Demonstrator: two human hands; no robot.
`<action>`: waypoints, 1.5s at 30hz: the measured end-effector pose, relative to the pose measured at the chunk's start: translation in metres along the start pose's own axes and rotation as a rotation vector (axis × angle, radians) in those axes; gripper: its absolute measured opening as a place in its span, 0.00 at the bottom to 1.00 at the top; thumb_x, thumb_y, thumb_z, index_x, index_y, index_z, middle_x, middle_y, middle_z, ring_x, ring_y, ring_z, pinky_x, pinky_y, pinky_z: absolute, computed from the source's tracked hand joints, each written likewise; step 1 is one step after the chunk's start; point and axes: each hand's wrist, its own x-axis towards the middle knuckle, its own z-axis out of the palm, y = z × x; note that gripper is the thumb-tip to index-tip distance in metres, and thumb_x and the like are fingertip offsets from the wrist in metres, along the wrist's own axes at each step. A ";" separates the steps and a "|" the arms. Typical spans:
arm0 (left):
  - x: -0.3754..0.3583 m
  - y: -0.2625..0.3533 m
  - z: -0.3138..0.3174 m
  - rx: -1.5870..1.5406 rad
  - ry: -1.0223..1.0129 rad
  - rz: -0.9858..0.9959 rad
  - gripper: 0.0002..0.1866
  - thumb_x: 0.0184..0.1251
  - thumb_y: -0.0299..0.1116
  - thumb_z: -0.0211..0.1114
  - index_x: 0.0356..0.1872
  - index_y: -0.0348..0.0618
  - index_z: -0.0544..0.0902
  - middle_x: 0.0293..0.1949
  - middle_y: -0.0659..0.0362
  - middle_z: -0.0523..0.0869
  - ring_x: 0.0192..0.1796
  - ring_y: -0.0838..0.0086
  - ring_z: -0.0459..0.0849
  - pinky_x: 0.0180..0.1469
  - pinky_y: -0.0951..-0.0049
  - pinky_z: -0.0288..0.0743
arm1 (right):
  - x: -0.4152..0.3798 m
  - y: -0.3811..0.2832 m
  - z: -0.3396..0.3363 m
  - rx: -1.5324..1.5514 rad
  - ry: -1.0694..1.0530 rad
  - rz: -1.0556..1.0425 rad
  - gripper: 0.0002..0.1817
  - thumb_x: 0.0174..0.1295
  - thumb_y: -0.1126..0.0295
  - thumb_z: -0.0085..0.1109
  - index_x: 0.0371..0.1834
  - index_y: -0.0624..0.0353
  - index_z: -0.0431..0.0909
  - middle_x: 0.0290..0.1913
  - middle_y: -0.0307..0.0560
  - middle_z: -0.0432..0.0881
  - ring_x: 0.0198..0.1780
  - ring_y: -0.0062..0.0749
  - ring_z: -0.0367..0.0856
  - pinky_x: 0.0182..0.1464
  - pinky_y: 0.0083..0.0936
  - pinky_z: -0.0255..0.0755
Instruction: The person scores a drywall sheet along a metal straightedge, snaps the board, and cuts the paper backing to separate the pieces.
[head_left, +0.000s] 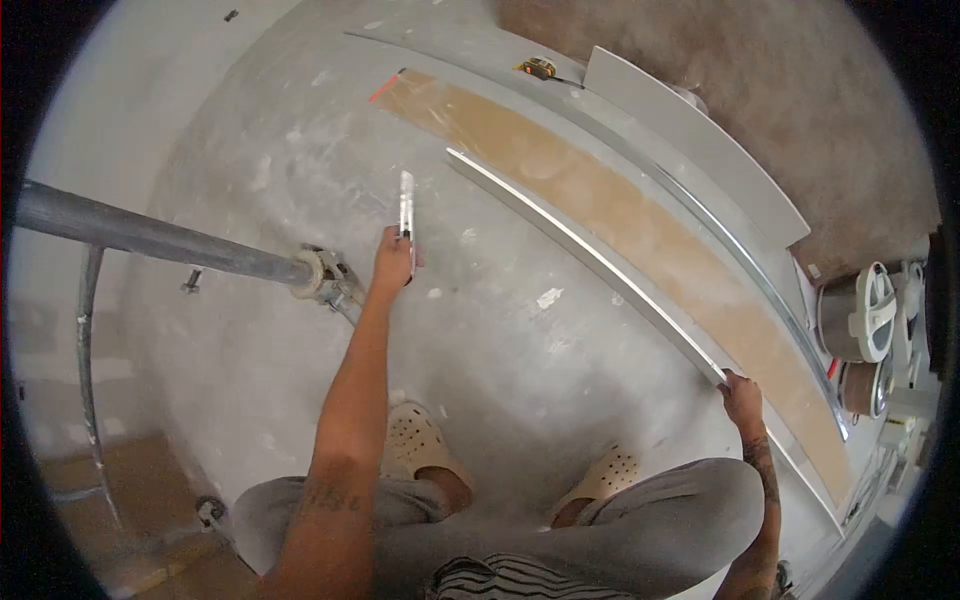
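My left hand (394,260) reaches out over the grey floor, its fingers wrapped around a slim silver hand tool (406,205). The tool's pale end points away from me; its exact kind is too small to make out. At the right, my right hand (742,402) grips a long white strip (600,268), which looks like a trim profile. This strip runs diagonally from the middle of the floor past my hand to the lower right. Beside it lies a long tan board (620,220) with white dusty smears and a red mark at its far end.
A metal rail (720,232), a tape measure (539,68) and a white panel (690,140) lie beyond the board. Buckets (856,312) stand at the right. A scaffold pole (170,243) with a clamp (325,275) crosses the left side. My clogs (425,440) are below.
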 end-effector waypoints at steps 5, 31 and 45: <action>0.027 0.032 0.034 0.315 0.033 -0.062 0.20 0.70 0.46 0.55 0.42 0.35 0.75 0.19 0.54 0.80 0.21 0.68 0.82 0.28 0.67 0.74 | 0.005 0.010 0.034 0.088 0.086 -0.015 0.13 0.57 0.66 0.61 0.46 0.54 0.79 0.36 0.55 0.83 0.38 0.54 0.82 0.40 0.46 0.74; 0.087 0.032 0.066 0.772 0.058 -0.077 0.28 0.69 0.59 0.51 0.42 0.38 0.78 0.39 0.42 0.85 0.47 0.45 0.83 0.49 0.51 0.74 | 0.009 0.013 0.040 0.129 0.155 -0.065 0.09 0.59 0.66 0.61 0.40 0.56 0.79 0.33 0.55 0.82 0.35 0.54 0.81 0.36 0.44 0.73; 0.083 0.041 0.069 0.803 0.049 0.097 0.27 0.68 0.57 0.52 0.41 0.37 0.78 0.36 0.41 0.84 0.43 0.43 0.82 0.44 0.48 0.74 | 0.008 0.012 0.038 0.111 0.132 -0.055 0.13 0.53 0.71 0.62 0.44 0.53 0.79 0.35 0.52 0.83 0.36 0.51 0.82 0.38 0.43 0.75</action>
